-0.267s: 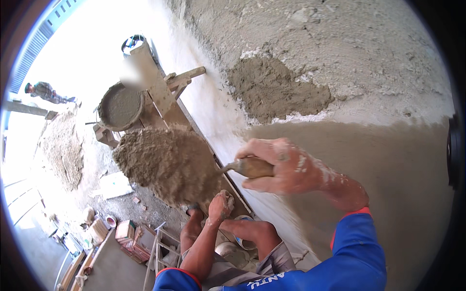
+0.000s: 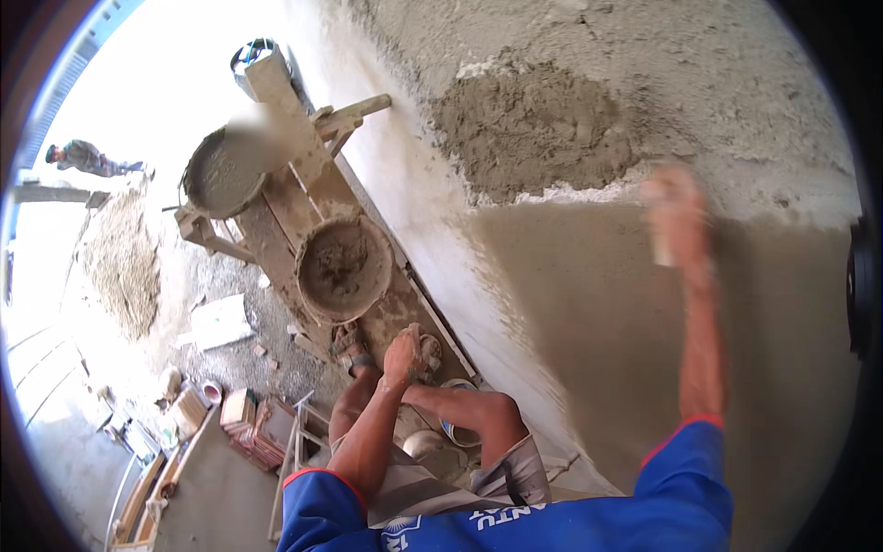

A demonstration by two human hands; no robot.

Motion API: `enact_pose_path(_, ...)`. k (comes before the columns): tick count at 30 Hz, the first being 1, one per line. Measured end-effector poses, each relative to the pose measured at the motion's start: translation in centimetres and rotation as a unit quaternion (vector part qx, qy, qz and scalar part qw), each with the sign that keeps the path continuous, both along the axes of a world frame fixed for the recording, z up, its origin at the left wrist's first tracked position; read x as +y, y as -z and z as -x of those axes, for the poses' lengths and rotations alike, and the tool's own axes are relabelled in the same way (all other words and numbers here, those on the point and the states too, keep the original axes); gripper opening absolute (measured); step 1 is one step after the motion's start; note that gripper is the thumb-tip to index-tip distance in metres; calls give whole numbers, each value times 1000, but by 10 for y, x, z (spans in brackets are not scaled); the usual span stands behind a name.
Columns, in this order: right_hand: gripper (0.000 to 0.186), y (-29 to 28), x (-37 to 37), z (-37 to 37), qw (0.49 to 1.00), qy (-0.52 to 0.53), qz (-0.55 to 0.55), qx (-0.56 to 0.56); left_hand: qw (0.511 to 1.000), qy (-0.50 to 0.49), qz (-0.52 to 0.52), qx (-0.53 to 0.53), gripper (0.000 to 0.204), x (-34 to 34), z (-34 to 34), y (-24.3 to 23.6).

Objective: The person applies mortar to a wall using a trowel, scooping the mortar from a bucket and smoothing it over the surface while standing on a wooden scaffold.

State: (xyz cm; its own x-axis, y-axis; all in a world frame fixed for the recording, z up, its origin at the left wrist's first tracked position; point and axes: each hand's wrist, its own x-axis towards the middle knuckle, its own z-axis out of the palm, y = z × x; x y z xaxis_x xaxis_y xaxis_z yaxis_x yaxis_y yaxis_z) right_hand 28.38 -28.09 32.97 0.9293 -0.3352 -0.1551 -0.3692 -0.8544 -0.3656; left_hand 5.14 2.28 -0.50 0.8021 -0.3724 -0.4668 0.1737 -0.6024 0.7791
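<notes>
My right hand [image 2: 676, 216] is raised against the grey wall and smeared by motion, at the upper edge of the smooth wet plaster [image 2: 589, 313]. A pale handle-like shape shows under its fingers, likely the trowel's; the blade cannot be made out. Above and to its left, a rough patch of fresh mortar [image 2: 533, 129] clings to the wall. My left hand [image 2: 405, 350] hangs low with curled fingers over my bent knee [image 2: 478, 414], close to a round pan [image 2: 345, 267] holding some mortar.
The pan sits on a wooden scaffold plank [image 2: 285, 202] along the wall, with a second mortar pan [image 2: 221, 170] farther on. Far below lie a sand pile [image 2: 120, 262], stacked bricks [image 2: 258, 419] and rubble. Another person [image 2: 87, 156] stands in the distance.
My right hand swung from beside the pan, where it held a trowel heaped with mortar, up and right to the wall. The heap is gone from view, so the pan shows. My left hand stayed.
</notes>
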Motion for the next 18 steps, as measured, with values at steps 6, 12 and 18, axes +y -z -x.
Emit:
enact_pose_path(6,45,-61,26,45,996,34,-87,-7,988,-55,27,145,44,-7,37,14)
enact_pose_path(12,43,75,53,147,917,-11,-226,330,952,-223,162,136,39,2,60,2)
enact_pose_path(18,50,216,122,159,886,-203,-81,408,911,-346,124,186,34,60,52,61)
